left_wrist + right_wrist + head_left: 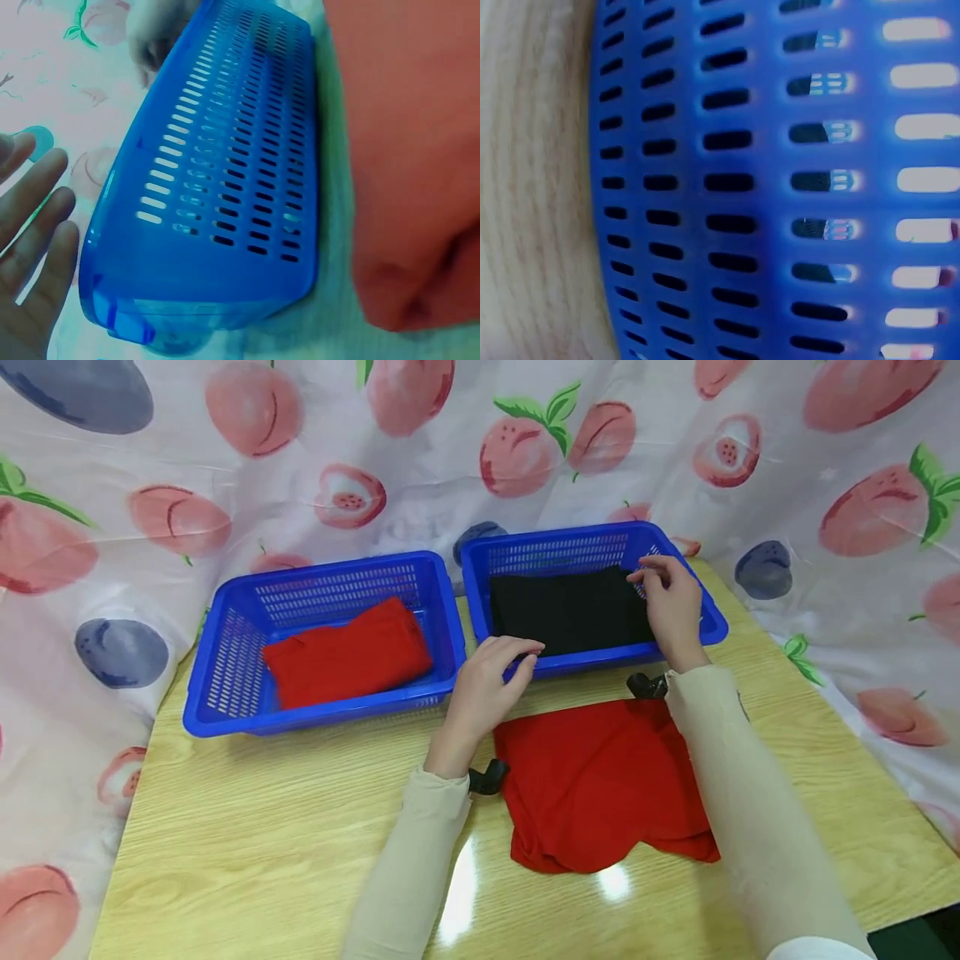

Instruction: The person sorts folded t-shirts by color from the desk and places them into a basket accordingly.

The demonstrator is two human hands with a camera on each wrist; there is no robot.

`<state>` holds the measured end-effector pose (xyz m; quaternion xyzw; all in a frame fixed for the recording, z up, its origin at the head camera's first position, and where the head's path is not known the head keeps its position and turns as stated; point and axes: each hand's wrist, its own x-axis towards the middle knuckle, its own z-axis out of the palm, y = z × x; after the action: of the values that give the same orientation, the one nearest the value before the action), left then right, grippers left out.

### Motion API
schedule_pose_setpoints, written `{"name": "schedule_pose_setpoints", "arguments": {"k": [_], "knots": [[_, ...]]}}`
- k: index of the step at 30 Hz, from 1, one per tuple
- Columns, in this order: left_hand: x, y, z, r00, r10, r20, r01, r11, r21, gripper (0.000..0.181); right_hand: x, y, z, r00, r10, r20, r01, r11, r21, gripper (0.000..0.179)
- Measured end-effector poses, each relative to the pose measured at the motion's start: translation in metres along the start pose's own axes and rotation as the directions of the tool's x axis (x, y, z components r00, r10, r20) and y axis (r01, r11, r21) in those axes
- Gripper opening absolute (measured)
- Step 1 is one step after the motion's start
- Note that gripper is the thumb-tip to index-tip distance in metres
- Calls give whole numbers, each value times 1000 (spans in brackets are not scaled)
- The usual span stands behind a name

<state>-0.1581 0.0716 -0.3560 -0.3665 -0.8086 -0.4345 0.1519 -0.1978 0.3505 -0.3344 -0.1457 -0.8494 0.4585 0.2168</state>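
A folded black cloth [570,610] lies inside the right blue basket [555,542]. My right hand [671,606] hovers over that basket's right end, fingers loosely bent and holding nothing. Near the basket's front left corner is my left hand [491,681], its fingers extended and empty; the left wrist view shows those fingers [45,225] spread beside the basket wall [217,150]. A red cloth [600,785] is spread on the table between my forearms, slightly rumpled at its near edge. Only the perforated basket side [772,210] and some tabletop fill the right wrist view.
To the left stands another blue basket [202,693] with a folded red cloth [348,656] in it. Both baskets sit at the back of the wooden table [262,843], close to a fruit-patterned curtain [420,452]. Black wrist cameras sit below both hands.
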Motion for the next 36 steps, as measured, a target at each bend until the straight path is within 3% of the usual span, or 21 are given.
{"name": "schedule_pose_setpoints", "arguments": {"k": [5, 10, 12, 16, 19, 23, 32, 34, 36], "knots": [[-11, 0, -1, 999, -1, -46, 0, 1000, -5, 23, -17, -7, -4, 993, -117, -15, 118, 969, 216, 25], [-21, 2, -2, 1000, -5, -30, 5, 1000, 2, 24, -39, -27, -12, 980, -196, 16, 181, 932, 315, 24], [-26, 2, -2, 999, -32, -5, 32, 999, -9, 23, -48, -35, -15, 975, -217, 37, 190, 915, 356, 25], [-36, 0, -2, 989, -132, 68, 134, 991, -19, 23, -65, -36, -19, 972, -223, 78, 155, 851, 501, 27], [-44, -3, 0, 970, -208, 122, 207, 978, 23, 23, -81, -25, -22, 976, -193, 99, 95, 790, 605, 27], [-52, -7, 3, 941, -299, 158, 291, 954, 73, 23, -102, -5, -29, 978, -150, 144, 14, 739, 674, 30], [-76, -19, 1, 883, -444, 155, 441, 896, 54, 23, -131, 34, -50, 941, -7, 338, -237, 699, 675, 28], [-80, -20, 2, 863, -478, 164, 478, 877, 38, 22, -135, 44, -54, 926, 43, 374, -307, 662, 684, 27], [-84, -19, 5, 835, -516, 191, 525, 851, 2, 22, -139, 54, -59, 913, 83, 400, -365, 606, 707, 28]]}}
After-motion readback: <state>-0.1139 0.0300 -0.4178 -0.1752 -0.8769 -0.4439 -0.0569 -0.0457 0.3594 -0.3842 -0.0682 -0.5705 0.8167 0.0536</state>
